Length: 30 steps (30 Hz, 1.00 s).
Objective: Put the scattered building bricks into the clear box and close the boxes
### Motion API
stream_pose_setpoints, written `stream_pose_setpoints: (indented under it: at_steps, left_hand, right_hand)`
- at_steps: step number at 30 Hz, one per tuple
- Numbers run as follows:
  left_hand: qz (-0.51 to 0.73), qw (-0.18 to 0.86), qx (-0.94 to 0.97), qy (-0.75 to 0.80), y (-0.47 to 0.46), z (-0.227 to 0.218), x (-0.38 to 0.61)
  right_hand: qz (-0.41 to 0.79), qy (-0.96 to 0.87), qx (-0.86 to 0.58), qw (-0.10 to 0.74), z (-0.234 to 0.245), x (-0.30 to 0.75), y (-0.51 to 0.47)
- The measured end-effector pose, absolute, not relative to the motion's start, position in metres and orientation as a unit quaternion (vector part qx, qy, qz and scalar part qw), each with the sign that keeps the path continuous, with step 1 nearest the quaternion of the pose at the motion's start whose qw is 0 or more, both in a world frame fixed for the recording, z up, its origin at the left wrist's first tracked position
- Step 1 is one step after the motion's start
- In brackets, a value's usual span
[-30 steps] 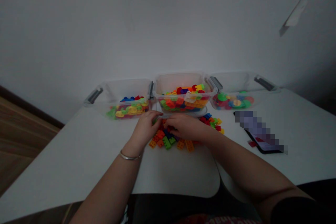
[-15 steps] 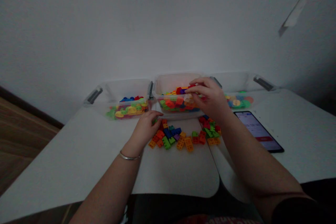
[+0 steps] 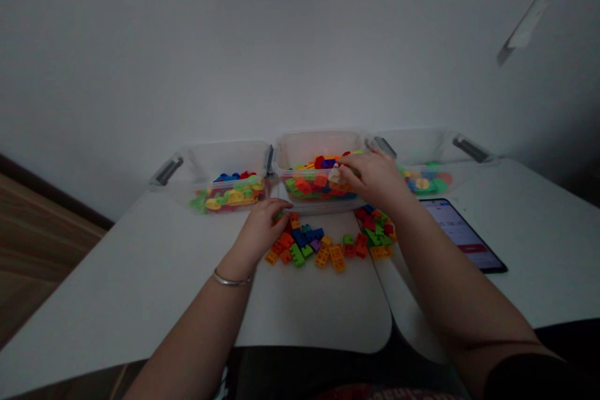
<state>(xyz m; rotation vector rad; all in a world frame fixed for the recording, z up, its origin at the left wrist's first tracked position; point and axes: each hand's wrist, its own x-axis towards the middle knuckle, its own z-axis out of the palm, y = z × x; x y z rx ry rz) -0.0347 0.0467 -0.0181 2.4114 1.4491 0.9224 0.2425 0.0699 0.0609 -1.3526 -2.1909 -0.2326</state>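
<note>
My right hand (image 3: 377, 178) is over the right side of the middle clear plastic bin (image 3: 323, 203). Its thumb and index fingertips come together at a small pale toy brick (image 3: 335, 174), which seems to be pinched there. Mixed coloured pieces fill the lower part of that bin. My left hand (image 3: 262, 228) rests on the table at the left edge of a pile of toy bricks (image 3: 300, 237), fingers curved and thumb apart. A green brick (image 3: 277, 217) shows in the gap between them; the hand does not visibly grip it.
A left bin (image 3: 229, 200) and a right bin (image 3: 434, 181), both clear with coloured pieces, flank the middle one against the wall. More bricks (image 3: 377, 231) lie near my right forearm. A phone (image 3: 462, 234) lies on the white table (image 3: 319, 312).
My right hand has shifted slightly right and lower at the middle bin, its thumb and index finger drawing closer together. The left hand has stayed in place.
</note>
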Motion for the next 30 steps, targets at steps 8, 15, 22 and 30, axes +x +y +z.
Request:
stream_pose_setpoints:
  at_steps: [8,15,22,30]
  left_hand:
    - [0.307,0.092,0.814,0.484,0.045,-0.015,-0.034]
    - [0.305,0.096,0.816,0.482,0.045,-0.015,-0.033]
    - [0.303,0.099,0.814,0.485,0.043,-0.012,-0.031]
    - [0.304,0.100,0.814,0.485,0.042,-0.009,-0.027]
  right_hand:
    - [-0.089,-0.819,-0.496,0.275,0.061,0.244,0.071]
    - [-0.056,-0.836,-0.391,0.382,0.073,0.234,0.053]
    - [0.173,-0.938,-0.273,0.123,0.063,0.209,0.042]
    - [0.052,-0.940,-0.334,0.039,0.037,0.199,0.041]
